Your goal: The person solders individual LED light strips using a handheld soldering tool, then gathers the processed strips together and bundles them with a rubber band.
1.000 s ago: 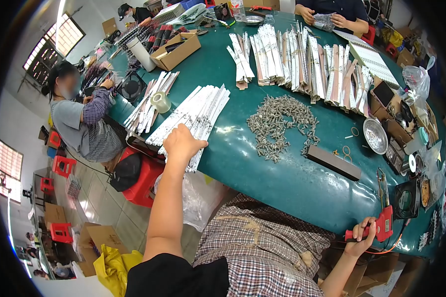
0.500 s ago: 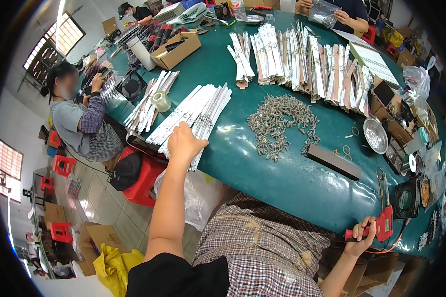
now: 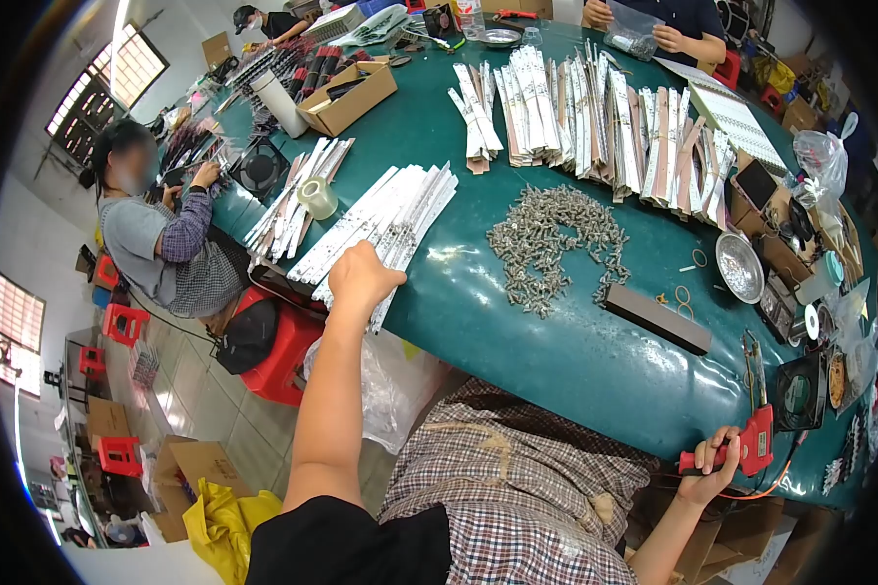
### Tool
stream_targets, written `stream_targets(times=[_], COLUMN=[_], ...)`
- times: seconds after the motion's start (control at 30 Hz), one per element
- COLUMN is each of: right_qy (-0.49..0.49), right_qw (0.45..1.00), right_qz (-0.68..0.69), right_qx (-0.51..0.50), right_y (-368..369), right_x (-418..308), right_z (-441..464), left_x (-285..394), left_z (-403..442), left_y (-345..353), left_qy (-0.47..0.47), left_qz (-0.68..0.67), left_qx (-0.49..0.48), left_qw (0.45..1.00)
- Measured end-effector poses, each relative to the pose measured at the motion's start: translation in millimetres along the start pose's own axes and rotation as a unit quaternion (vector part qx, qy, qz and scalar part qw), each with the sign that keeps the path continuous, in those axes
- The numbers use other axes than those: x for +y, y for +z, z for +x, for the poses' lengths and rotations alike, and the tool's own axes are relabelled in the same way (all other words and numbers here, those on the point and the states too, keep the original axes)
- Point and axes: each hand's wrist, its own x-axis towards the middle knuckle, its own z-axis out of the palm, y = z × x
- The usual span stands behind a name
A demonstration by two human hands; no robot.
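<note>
My left hand (image 3: 361, 278) is closed at the near end of a fanned pile of white strips (image 3: 400, 210) with dark markings. Its fingertips are hidden beneath the hand, and the thumb points right. At the table's near right edge, my right hand (image 3: 712, 458) wraps around the handle of a red soldering gun (image 3: 756, 441), its metal tip pointing up and away from me. A heap of small metal parts (image 3: 546, 244) lies between the hands, with a dark rectangular bar (image 3: 658, 319) beside it.
Bundles of similar strips (image 3: 605, 127) line the far side of the green table (image 3: 458, 302). A tape roll (image 3: 317, 198) rests on more strips at left. Right are a metal dish (image 3: 739, 266) and a small fan (image 3: 802, 392). Co-workers sit left and opposite.
My left hand has shifted very slightly at the strips; my right hand stays put with the soldering gun. The hands of the co-workers at left and opposite have moved a little.
</note>
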Motion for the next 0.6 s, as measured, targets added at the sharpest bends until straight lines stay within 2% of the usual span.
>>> stream_targets(times=[0.3, 0.4, 0.5, 0.6], right_qy=[-0.003, -0.001, 0.001, 0.000], right_qw=[1.000, 0.999, 0.999, 0.999], right_qz=[-0.006, -0.009, -0.011, -0.010], right_qx=[0.029, 0.037, 0.045, 0.034], right_y=[4, 5, 5, 2], right_x=[0, 0, 0, 0], right_z=[0, 0, 0, 1], left_x=[-8, -16, -45, -62], left_z=[8, 16, 46, 72], left_y=[-5, -14, -28, -41], left_qy=[-0.030, -0.020, 0.014, 0.020], left_qz=[-0.007, 0.001, -0.080, -0.051], left_qx=[0.001, 0.004, -0.006, -0.015], left_qw=[1.000, 1.000, 0.997, 0.998])
